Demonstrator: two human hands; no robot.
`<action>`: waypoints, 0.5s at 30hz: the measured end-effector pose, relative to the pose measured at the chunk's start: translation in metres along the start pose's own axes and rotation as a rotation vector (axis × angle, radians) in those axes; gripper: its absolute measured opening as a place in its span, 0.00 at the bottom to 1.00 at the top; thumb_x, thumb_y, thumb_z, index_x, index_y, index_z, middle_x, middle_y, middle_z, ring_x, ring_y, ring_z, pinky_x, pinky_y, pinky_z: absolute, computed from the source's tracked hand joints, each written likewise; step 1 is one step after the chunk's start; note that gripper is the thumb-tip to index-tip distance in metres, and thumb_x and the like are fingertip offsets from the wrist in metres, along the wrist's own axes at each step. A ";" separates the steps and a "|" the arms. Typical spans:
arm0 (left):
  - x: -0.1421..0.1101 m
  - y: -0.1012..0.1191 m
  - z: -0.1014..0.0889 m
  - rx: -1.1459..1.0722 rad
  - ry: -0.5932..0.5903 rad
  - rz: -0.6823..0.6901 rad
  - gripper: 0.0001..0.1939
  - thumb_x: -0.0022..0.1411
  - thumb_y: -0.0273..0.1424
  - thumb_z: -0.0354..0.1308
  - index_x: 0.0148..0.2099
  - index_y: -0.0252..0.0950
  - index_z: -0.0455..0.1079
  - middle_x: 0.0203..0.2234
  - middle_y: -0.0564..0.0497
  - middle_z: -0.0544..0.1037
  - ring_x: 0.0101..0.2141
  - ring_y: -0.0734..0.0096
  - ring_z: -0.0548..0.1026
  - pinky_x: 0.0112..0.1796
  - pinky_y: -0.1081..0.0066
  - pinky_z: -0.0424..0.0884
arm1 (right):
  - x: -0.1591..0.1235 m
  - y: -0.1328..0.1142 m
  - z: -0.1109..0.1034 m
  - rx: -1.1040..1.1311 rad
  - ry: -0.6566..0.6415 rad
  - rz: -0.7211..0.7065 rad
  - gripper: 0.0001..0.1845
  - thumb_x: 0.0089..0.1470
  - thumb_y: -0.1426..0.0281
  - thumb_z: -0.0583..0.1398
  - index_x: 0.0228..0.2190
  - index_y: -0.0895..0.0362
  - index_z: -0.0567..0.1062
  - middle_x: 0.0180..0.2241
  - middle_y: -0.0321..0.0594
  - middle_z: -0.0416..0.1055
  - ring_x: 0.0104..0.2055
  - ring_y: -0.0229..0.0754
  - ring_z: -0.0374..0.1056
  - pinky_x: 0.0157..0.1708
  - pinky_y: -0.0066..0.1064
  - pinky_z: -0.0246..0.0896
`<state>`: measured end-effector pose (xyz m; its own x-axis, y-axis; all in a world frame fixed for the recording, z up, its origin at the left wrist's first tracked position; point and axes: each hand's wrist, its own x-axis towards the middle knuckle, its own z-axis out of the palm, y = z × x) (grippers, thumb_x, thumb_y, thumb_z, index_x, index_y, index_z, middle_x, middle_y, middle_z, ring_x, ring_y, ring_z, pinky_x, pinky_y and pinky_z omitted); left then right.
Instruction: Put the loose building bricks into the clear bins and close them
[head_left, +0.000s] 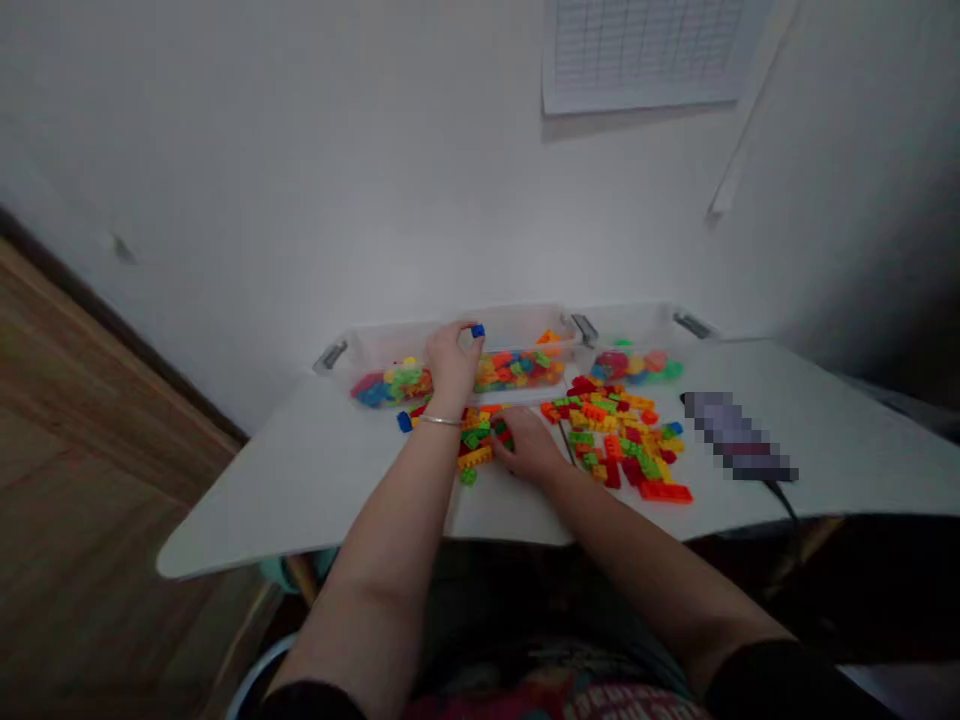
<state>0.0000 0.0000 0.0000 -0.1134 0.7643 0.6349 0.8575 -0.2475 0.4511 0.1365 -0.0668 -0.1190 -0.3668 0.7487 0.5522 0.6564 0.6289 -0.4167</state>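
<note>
My left hand (pixel 454 362) is raised over the large clear plastic bin (pixel 517 320). Its thumb and finger pinch a small blue toy brick (pixel 478 330). On the table, my right hand (pixel 529 445) curls its fingers around a red and green toy brick piece (pixel 501 432); whether this is one brick or two joined is too small to tell. Just left of that hand lie loose yellow, green and orange bricks (pixel 475 457), partly hidden by my left forearm. Another blue brick (pixel 405 421) lies left of my left wrist.
A wide pile of mixed bricks (pixel 611 430) spreads to the right. A second clear bin (pixel 637 315) with colourful pieces stands at the back right, against the wall. A blurred-out device (pixel 739 435) with a cable lies on the white table (pixel 300 490).
</note>
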 end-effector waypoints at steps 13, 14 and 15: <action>0.008 0.005 0.011 0.163 -0.135 -0.223 0.17 0.60 0.40 0.56 0.50 0.46 0.75 0.44 0.47 0.79 0.48 0.50 0.69 0.48 0.53 0.61 | 0.001 -0.004 -0.005 0.022 -0.003 -0.005 0.12 0.52 0.69 0.57 0.39 0.59 0.71 0.40 0.49 0.72 0.44 0.50 0.65 0.47 0.42 0.61; 0.009 0.002 0.011 0.129 -0.131 -0.221 0.18 0.59 0.40 0.57 0.51 0.46 0.74 0.44 0.48 0.79 0.48 0.50 0.69 0.49 0.54 0.62 | 0.001 -0.004 -0.005 0.019 -0.005 -0.003 0.12 0.52 0.69 0.57 0.39 0.59 0.71 0.40 0.49 0.72 0.44 0.50 0.65 0.47 0.42 0.61; 0.009 0.000 0.009 0.096 -0.122 -0.209 0.18 0.59 0.39 0.57 0.52 0.46 0.73 0.45 0.48 0.79 0.48 0.51 0.69 0.49 0.55 0.62 | 0.001 -0.004 -0.005 0.017 -0.005 -0.002 0.12 0.52 0.69 0.57 0.39 0.59 0.71 0.39 0.49 0.72 0.44 0.50 0.65 0.47 0.42 0.62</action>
<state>0.0037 0.0121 -0.0004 -0.2364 0.8607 0.4509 0.8662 -0.0236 0.4992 0.1365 -0.0694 -0.1134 -0.3716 0.7485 0.5492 0.6441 0.6339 -0.4281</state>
